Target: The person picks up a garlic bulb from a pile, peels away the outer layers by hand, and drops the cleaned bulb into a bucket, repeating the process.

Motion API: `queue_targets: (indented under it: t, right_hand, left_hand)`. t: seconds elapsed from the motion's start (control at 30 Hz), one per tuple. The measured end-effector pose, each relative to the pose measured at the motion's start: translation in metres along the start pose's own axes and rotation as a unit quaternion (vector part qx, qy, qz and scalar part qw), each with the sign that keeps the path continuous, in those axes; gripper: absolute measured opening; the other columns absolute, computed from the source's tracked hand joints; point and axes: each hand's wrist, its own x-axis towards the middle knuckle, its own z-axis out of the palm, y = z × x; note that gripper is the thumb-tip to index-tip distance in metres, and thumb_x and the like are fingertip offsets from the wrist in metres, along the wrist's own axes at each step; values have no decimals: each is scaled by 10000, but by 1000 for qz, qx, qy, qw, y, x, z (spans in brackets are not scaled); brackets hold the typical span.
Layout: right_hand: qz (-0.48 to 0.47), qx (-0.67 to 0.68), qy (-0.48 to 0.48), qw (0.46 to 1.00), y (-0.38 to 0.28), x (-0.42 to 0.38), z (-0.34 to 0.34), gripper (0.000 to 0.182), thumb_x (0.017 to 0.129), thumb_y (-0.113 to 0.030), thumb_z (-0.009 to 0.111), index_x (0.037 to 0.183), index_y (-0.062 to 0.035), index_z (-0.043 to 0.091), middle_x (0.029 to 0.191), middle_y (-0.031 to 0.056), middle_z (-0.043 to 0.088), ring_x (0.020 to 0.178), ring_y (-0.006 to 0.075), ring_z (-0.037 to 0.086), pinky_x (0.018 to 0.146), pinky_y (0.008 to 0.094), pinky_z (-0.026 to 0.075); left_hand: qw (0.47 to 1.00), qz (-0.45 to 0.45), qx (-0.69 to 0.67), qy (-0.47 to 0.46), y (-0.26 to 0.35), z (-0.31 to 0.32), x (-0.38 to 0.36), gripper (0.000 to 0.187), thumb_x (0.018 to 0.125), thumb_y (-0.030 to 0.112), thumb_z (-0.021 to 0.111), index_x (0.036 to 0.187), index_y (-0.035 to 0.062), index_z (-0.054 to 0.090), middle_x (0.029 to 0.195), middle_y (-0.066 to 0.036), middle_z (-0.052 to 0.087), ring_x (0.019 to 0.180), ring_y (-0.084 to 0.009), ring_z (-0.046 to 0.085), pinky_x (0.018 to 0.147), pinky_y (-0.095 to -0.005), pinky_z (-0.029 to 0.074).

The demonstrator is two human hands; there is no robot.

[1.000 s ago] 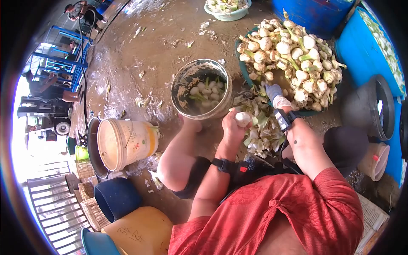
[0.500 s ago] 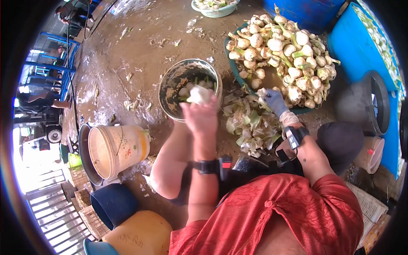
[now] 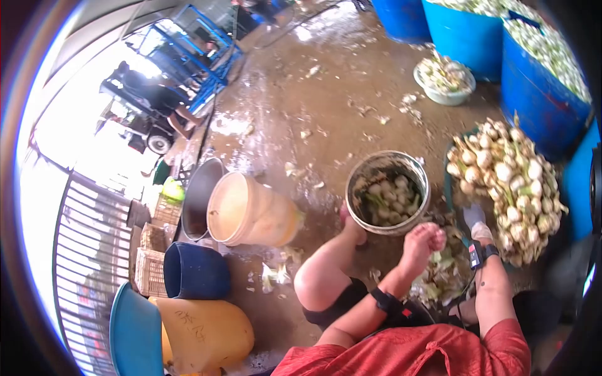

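Dozens of whitish, round, stalked bulbs (image 3: 520, 200) heap in the green basin (image 3: 448, 188), probably firm, best gripped round the body. My left hand (image 3: 427, 238) curls shut; my gloved right hand (image 3: 475, 216), I cannot tell.

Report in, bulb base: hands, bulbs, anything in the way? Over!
Left hand curled beside bucket. Gloved right hand at basin, near bulbs. Peelings piled nearby.

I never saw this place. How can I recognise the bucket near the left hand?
Find the big heap of bulbs on the right. Just left of it, the round bucket stands on the floor. Unlike the pale bucket farther left, it shows bulbs inside.
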Motion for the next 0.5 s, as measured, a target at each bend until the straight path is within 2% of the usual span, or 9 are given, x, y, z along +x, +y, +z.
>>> queue_targets:
  t: [0.03, 0.1, 0.2, 0.27, 0.3, 0.37, 0.4, 0.47, 0.5]
  right_hand:
    - [48, 5, -60, 997, 4, 6, 8, 563, 815, -473, 560, 1104, 8, 596, 1128, 264, 577, 1089, 417, 525, 913, 454, 423]
    - [39, 50, -8, 998, -12, -24, -12, 429, 797, -344, 579, 1067, -14, 624, 1103, 252, 595, 1070, 412, 544, 903, 436, 440]
    - [68, 2, -12, 998, 7, -16, 3, 348, 804, -266, 551, 1031, -19, 642, 1092, 234, 606, 1053, 401, 561, 903, 428, 446]
    - [20, -61, -43, 997, 15, -29, -1, 283, 803, -200, 529, 985, -21, 651, 1063, 227, 620, 1046, 383, 570, 891, 424, 457]
    - [-36, -58, -13, 998, 22, -39, -3, 265, 812, -206, 535, 953, -14, 651, 1017, 235, 628, 991, 390, 588, 848, 446, 468]
    - [-148, 8, 40, 988, 29, -44, -4, 244, 807, -217, 590, 912, -4, 643, 930, 225, 646, 868, 386, 619, 776, 432, 484]
    - [-149, 8, 41, 988, 34, -42, -2, 244, 807, -217, 590, 912, -4, 643, 930, 225, 646, 868, 386, 619, 776, 432, 484]
    - [-52, 239, -6, 970, 43, -37, 1, 144, 813, -133, 622, 804, 8, 592, 814, 165, 629, 773, 301, 610, 683, 364, 467]
    - [-56, 241, -1, 969, 31, -47, -14, 144, 813, -133, 622, 804, 8, 592, 814, 165, 629, 773, 301, 610, 683, 364, 467]
  left_hand:
    - [999, -21, 26, 8, 0, 1, -1, 126, 933, 165, 523, 955, 42, 541, 882, -52, 609, 740, -141, 596, 659, -280, 487]
    - [998, -33, 42, 36, -2, 7, -4, 133, 939, 181, 524, 959, 50, 542, 889, -54, 614, 749, -135, 604, 662, -271, 495]
    - [998, -41, 46, 34, -1, 4, -1, 133, 942, 189, 526, 962, 59, 538, 883, -52, 617, 740, -128, 602, 652, -264, 494]
    - [997, -48, 49, 34, -1, 2, 0, 126, 941, 193, 528, 950, 68, 539, 877, -45, 617, 734, -124, 601, 652, -265, 495]
    - [997, -46, 47, 31, 0, 3, 0, 126, 941, 193, 528, 950, 68, 539, 877, -45, 617, 734, -124, 601, 652, -265, 495]
    - [996, -50, 62, 39, -2, 4, 0, 108, 936, 188, 533, 944, 81, 543, 870, -33, 615, 734, -117, 600, 647, -259, 491]
    - [996, -49, 61, 38, -4, 2, 0, 108, 936, 188, 533, 944, 81, 543, 870, -33, 615, 734, -117, 600, 647, -259, 491]
    - [995, -50, 86, 32, -9, 1, 2, 99, 920, 191, 551, 941, 94, 543, 855, -13, 606, 721, -100, 586, 637, -245, 477]
    - [995, -45, 88, 28, -13, -3, 4, 99, 920, 191, 551, 941, 94, 543, 855, -13, 606, 721, -100, 586, 637, -245, 477]
